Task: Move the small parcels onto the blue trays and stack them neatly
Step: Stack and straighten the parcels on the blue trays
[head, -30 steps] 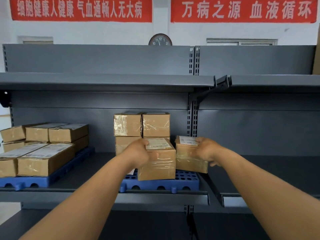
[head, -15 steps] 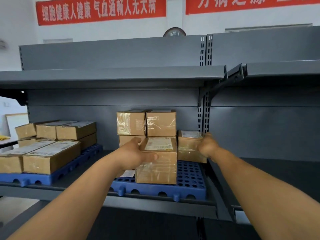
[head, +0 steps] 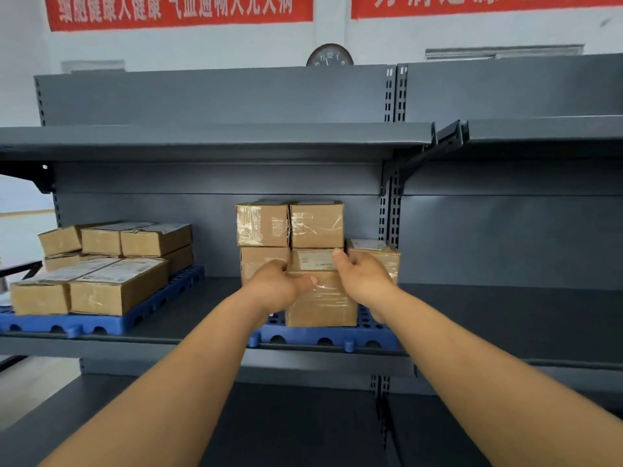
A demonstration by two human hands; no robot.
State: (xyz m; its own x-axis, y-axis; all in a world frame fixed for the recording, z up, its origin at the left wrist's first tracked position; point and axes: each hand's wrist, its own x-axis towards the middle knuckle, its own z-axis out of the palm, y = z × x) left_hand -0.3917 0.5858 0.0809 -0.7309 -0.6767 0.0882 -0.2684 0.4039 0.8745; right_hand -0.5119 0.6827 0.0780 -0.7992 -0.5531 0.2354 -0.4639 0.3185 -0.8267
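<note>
While both hands close on it from either side, a small brown parcel (head: 320, 298) wrapped in clear film sits at the front of a blue tray (head: 367, 337) on a grey metal shelf (head: 505, 318). The left hand (head: 274, 286) presses against the parcel's left side, its thumb laid across the front face. The right hand (head: 362, 281) cups the parcel's right side, thumb raised at the top edge near the white label. The parcel is clasped between the two hands, neither of them spread wide.

Judging by this, the step in hand is seating this parcel in its row. The next move likely calls for sliding it back until it is flush against the boxes behind, edges squared, before letting go.

Directly behind this parcel stand stacked parcels (head: 290, 227), two on top of a lower row. Behind and to the right of it, one more parcel (head: 382, 252) sits just beyond the right hand. Well to the left of the parcel, a second blue tray (head: 108, 323) carries flatter boxes (head: 114, 284) in two layers.
</note>
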